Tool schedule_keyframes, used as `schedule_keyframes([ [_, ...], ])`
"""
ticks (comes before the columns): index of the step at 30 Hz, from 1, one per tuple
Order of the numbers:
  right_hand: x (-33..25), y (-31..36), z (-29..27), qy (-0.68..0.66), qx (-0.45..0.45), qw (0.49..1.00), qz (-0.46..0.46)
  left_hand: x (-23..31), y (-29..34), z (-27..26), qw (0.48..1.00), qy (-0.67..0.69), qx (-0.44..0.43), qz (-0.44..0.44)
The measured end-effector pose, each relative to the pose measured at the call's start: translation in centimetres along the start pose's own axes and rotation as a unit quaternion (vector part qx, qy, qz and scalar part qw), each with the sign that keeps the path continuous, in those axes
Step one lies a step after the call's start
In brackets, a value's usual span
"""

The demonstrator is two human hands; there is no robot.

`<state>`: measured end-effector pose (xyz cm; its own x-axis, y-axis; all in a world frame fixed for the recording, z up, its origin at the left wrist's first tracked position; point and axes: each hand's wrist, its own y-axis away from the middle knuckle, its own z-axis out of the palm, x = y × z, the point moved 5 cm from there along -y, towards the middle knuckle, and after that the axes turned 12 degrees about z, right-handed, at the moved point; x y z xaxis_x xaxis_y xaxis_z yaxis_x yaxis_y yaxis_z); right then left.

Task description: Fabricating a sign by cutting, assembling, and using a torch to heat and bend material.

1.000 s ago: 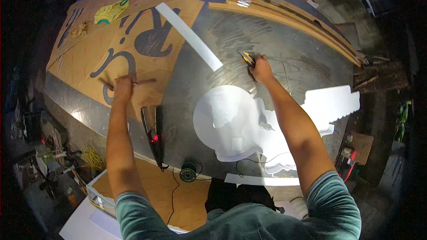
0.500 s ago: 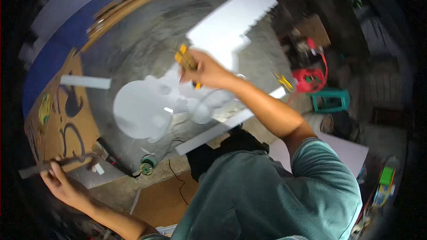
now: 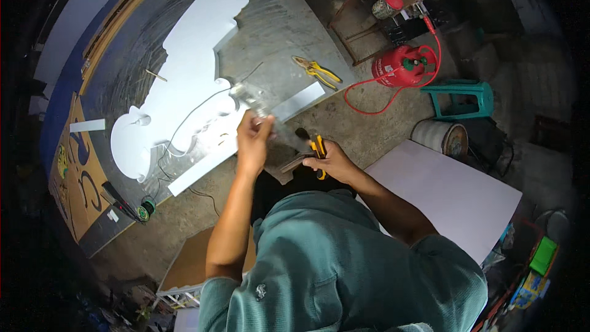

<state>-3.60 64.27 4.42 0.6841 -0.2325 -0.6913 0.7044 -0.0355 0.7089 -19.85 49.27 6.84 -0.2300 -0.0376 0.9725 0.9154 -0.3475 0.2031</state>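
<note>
Right hand (image 3: 335,162) grips yellow tool (image 3: 318,147), long axis fore and aft.

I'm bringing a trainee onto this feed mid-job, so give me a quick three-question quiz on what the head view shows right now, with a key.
1. Which hand holds the yellow-and-black tool?
2. True or false: the stool is red.
3. Which of these lies on the table?
A) gas tank
B) pliers
C) stool

Key:
1. The right hand.
2. False; it is green.
3. B
</note>
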Motion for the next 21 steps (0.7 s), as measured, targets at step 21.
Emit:
schedule_keyframes([
  [21,7.8,-17.2,-12.7,-0.008,0.166,0.985,0.047,-15.2,-6.0,9.4,0.823,-0.448,-0.23,0.263],
])
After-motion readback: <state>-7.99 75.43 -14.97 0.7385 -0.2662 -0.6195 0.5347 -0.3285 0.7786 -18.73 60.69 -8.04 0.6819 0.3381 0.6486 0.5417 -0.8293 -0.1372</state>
